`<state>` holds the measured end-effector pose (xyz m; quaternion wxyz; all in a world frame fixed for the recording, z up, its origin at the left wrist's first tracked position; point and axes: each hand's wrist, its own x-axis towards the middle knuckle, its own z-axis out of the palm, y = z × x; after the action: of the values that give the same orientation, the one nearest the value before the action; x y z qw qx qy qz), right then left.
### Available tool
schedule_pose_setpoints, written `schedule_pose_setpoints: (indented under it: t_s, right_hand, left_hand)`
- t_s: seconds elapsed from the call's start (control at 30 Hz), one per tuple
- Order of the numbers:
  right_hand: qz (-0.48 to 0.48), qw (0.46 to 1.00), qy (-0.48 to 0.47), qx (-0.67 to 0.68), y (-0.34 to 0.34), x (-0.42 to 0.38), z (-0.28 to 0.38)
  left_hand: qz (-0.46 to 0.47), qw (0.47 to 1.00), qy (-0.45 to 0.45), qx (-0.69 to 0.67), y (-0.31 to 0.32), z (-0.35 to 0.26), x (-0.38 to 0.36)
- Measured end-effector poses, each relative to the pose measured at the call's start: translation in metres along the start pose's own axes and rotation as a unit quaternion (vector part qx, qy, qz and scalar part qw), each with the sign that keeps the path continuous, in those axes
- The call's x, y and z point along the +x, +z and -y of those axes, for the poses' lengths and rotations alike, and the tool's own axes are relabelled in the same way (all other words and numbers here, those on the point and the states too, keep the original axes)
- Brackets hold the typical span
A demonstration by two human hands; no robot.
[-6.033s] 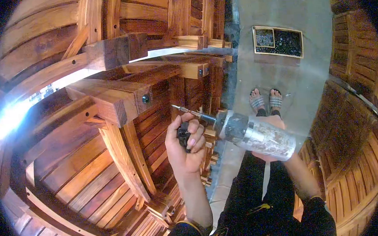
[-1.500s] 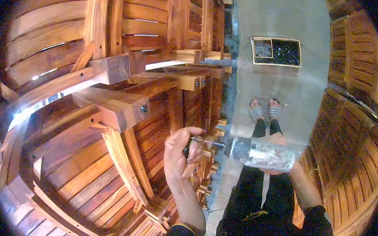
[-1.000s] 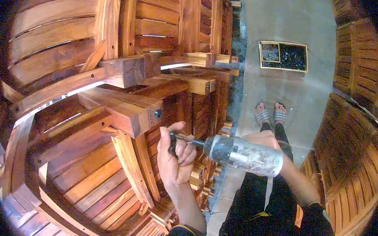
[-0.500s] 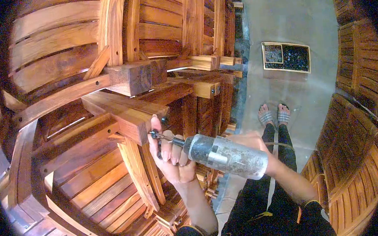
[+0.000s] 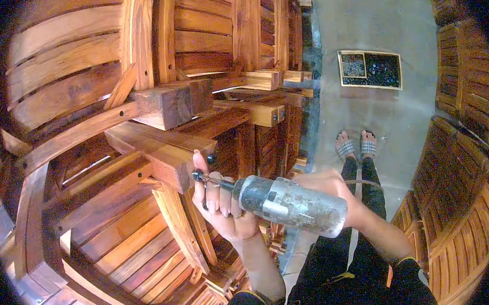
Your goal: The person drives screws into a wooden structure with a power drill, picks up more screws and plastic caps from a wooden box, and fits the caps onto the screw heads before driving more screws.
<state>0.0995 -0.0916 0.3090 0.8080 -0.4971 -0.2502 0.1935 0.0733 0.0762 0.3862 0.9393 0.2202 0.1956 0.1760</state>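
A worn silver power driver (image 5: 293,204) lies across the middle of the view, its long bit pointing left. My right hand (image 5: 332,186) is wrapped round its far side, partly hidden by the tool body. At the bit's tip sits a small black fastener (image 5: 199,175), pinched in the fingers of my left hand (image 5: 222,202). One finger of that hand points up beside the end of a square wooden beam (image 5: 172,166). A dark round piece (image 5: 211,157) shows on the beam's end, just above the fingers.
Stacked slatted wooden furniture (image 5: 74,73) fills the left side. More slatted pieces (image 5: 464,211) line the right. On the grey floor (image 5: 370,7) lies a shallow framed tray (image 5: 371,90) of small dark parts, beyond my sandalled feet.
The driver and my hands are nearly where they were. The wooden furniture has shifted slightly left in the view, and the tray slightly up.
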Motion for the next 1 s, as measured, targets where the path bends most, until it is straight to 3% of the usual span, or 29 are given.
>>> schedule_pose_setpoints:
  t_s: [0.2,0.43,0.83,0.9,0.93,1.0]
  right_hand:
    - [0.010,1.000,0.018,0.001,-0.001,-0.001,0.000]
    - [0.012,1.000,0.006,0.005,-0.003,-0.001,-0.004]
    - [-0.001,1.000,0.021,0.023,0.000,0.001,0.006]
    - [-0.003,1.000,0.022,0.015,0.001,0.000,0.007]
    - [0.000,1.000,0.021,0.003,0.001,0.000,0.007]
    - [0.001,0.999,0.016,-0.030,0.002,0.000,0.008]
  left_hand:
    - [-0.013,0.999,0.031,0.016,0.006,0.006,-0.002]
    - [0.026,0.999,-0.013,-0.036,-0.002,-0.001,-0.002]
    - [-0.034,0.999,-0.014,0.017,-0.013,-0.008,-0.016]
    - [-0.155,0.978,-0.028,0.138,-0.019,-0.011,-0.025]
    - [-0.155,0.978,-0.028,0.134,-0.021,-0.012,-0.030]
    - [-0.248,0.964,-0.070,0.064,-0.023,-0.012,-0.038]
